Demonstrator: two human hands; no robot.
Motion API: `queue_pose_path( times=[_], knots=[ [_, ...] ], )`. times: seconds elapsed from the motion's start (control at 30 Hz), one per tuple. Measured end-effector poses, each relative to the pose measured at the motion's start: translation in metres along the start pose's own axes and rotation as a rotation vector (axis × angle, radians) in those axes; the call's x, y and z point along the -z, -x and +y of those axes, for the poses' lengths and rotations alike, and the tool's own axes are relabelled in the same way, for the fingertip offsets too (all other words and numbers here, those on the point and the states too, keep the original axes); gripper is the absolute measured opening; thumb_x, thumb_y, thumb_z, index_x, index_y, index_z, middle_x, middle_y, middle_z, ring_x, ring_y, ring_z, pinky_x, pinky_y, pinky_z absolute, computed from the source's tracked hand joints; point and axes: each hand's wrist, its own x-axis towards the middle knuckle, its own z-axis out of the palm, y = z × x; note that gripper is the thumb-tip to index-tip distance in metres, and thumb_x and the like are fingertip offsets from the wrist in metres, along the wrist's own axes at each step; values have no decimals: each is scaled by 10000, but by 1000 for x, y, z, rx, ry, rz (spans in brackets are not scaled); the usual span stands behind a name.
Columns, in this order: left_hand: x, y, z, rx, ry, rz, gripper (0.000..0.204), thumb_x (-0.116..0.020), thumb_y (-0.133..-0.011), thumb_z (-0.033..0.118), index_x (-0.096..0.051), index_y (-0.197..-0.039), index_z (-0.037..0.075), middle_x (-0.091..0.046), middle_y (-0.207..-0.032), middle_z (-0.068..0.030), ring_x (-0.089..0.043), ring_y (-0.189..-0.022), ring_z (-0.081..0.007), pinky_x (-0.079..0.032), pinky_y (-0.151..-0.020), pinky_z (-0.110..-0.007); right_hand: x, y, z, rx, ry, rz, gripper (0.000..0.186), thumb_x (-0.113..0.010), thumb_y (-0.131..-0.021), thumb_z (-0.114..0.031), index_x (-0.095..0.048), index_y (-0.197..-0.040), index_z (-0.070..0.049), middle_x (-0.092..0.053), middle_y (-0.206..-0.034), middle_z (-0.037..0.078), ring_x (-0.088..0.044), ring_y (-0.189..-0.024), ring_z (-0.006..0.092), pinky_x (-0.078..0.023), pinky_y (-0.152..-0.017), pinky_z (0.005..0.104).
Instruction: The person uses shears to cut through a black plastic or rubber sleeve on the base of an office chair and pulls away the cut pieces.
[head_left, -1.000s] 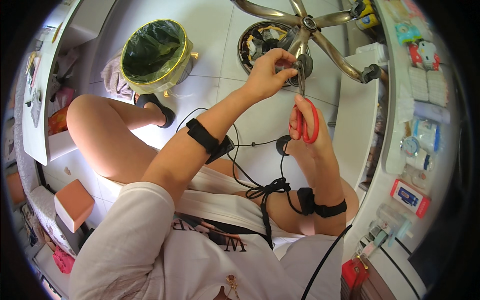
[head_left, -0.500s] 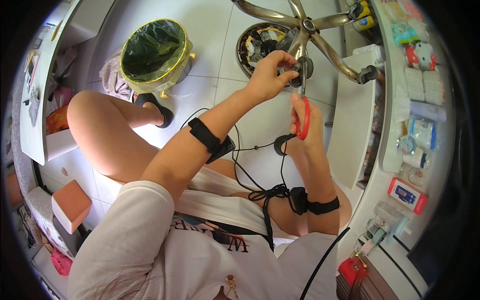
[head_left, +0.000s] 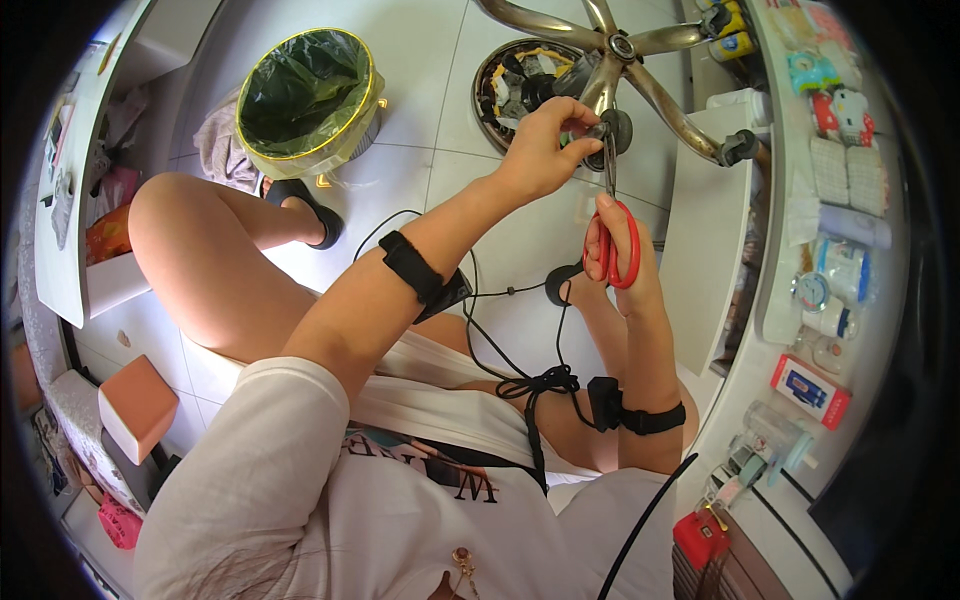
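My right hand [head_left: 627, 250] has its fingers in the red handles of a pair of scissors [head_left: 632, 268]. The metal blades point away from me and reach a dark caster [head_left: 621, 130] on the near leg of a bronze-coloured star-shaped chair base [head_left: 607, 84]. Just left of the blades, my left hand [head_left: 545, 150] pinches thumb and fingers together close by the caster. Whatever lies between those fingertips is too small to make out. Behind the left hand sits a round container [head_left: 483, 112] holding dark and pale bits.
A bin [head_left: 372, 115] with a dark liner and yellow rim stands at the far left, beside a crumpled cloth [head_left: 222, 140]. Along the right runs a white shelf [head_left: 785, 270] crowded with packages and bottles. Black cables [head_left: 550, 381] hang across my lap between straps on my forearms.
The scissors have turned, and their handles now look wider apart. Their blades have come nearer to the caster. My left hand keeps its pinch in nearly the same place.
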Motion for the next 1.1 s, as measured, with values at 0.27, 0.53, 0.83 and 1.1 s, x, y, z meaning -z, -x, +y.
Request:
queue_pose_path(
  times=[0.27,0.53,0.83,1.1],
  knots=[
    [0,0,-1,17,19,-12,264,-673,-757,70,-563,-990,14,-594,-982,-65,-565,-926,-169,-446,-826,-287,1,-2,-3,-25,48,23,436,-624,-796,-439,-476,-598,-80,-413,-494,-14,-366,-340,79,-284,-342,196],
    [-1,-2,0,0,-2,-1,258,-667,-752,59,-569,-986,12,-599,-983,-65,-570,-913,-169,-449,-820,-286,-6,-4,-4,-29,42,66,443,-621,-797,-440,-471,-592,-77,-400,-476,-14,-352,-329,80,-270,-336,201],
    [-2,-4,0,-8,-20,-3,251,-662,-749,50,-578,-984,18,-602,-971,-67,-574,-902,-170,-452,-806,-285,-13,2,-19,-30,-38,49,477,-552,-826,-463,-455,-570,-72,-383,-448,18,-344,-332,117,-260,-347,240],
    [-1,-3,2,-3,-39,-1,251,-667,-748,56,-576,-979,16,-599,-964,-73,-574,-899,-183,-448,-807,-298,-3,-1,-26,-24,295,66,531,-518,-851,-486,-471,-547,-53,-410,-416,21,-378,-293,114,-290,-316,220]
  ],
)
